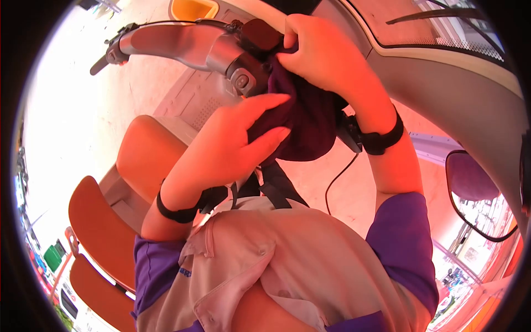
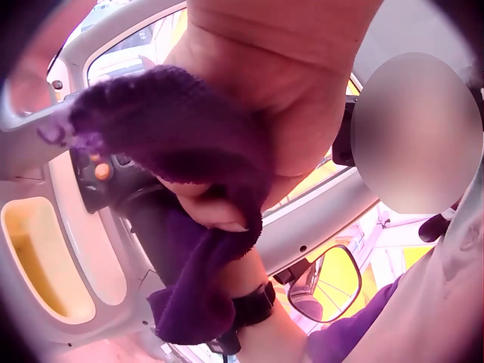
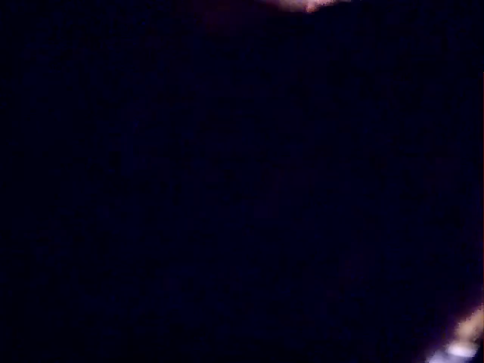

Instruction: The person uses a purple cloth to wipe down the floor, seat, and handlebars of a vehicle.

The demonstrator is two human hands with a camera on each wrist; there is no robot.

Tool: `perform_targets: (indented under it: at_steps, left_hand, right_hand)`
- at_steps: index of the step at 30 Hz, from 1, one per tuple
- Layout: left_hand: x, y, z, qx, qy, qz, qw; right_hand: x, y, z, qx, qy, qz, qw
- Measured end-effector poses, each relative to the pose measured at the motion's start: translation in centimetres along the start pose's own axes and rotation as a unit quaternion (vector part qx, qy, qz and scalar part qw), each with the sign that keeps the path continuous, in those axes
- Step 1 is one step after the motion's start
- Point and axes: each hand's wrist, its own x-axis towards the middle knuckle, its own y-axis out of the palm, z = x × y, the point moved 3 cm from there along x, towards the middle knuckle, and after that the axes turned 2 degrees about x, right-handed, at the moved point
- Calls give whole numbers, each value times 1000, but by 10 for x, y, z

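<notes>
A dark purple cloth (image 1: 312,124) hangs beside the handlebar's dark centre part (image 1: 260,37). My right hand (image 1: 326,55) holds its upper end, fingers curled, close against that part. From the left, my left hand (image 1: 221,141) has the cloth between thumb and forefinger. In the left wrist view the purple cloth (image 2: 174,128) drapes over the left hand (image 2: 280,98), its lower end dangling near the right wrist strap (image 2: 253,304). Dark material, too close to identify, fills nearly all of the right wrist view and hides the right hand's fingers.
The handlebar arm (image 1: 171,41) reaches left to a lever (image 1: 99,65). A yellow-lined tray (image 1: 193,8) lies beyond it. Orange seats (image 1: 149,152) stand at left, a mirror (image 1: 475,182) at right. A thin black cable (image 1: 327,191) hangs below the right wrist.
</notes>
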Motion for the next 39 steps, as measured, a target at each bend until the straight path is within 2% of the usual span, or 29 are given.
perform_targets:
  at_steps: [3,6,9,10,12,16,19,20,23,25,26,28,29,32,34,37,39]
  left_hand:
    - [9,7,-8,10,14,-18,1000]
    - [11,11,-16,52,26,-13,998]
    - [8,5,-13,95,71,10,993]
    - [2,5,-9,106,84,21,991]
    - [-5,4,-6,48,35,13,998]
    - [-8,-1,-5,22,4,-14,1000]
    - [-7,1,-13,-18,-3,-16,1000]
    - [-6,1,-15,-34,-5,-20,999]
    - [-9,-3,-5,80,112,-31,990]
    - [-14,-8,-12,22,-14,11,1000]
    - [-16,-9,-13,-5,-76,35,996]
    - [-15,-7,-7,-2,-22,17,1000]
    - [-12,-7,-5,0,6,6,1000]
    - [1,-3,-9,-64,-70,24,995]
    - [8,-3,-16,-28,-41,34,998]
    - [8,-8,-22,-13,-44,58,997]
    - [7,-12,-21,-17,-55,59,997]
  right_hand:
    - [6,-4,7,-17,81,84,993]
    - [4,-1,-4,-94,10,6,995]
    - [-8,-9,-11,56,7,5,998]
    - [-6,-6,-11,58,5,6,998]
    - [-3,2,-10,69,11,4,998]
    - [11,-7,2,7,80,121,989]
    - [4,-8,4,-31,68,76,994]
    - [0,-6,-2,-5,66,55,996]
    - [-4,-4,-16,56,32,15,998]
    - [-6,-4,-9,77,-1,6,997]
    - [-5,-4,-5,58,17,19,998]
    - [-1,-7,2,18,49,43,998]
    - [0,-5,4,-16,23,26,999]
    - [-5,1,12,-123,-36,4,992]
    - [-4,1,17,-195,-58,14,979]
    - [-4,-6,1,11,-34,37,999]
    - [-8,-2,-4,64,-40,-19,997]
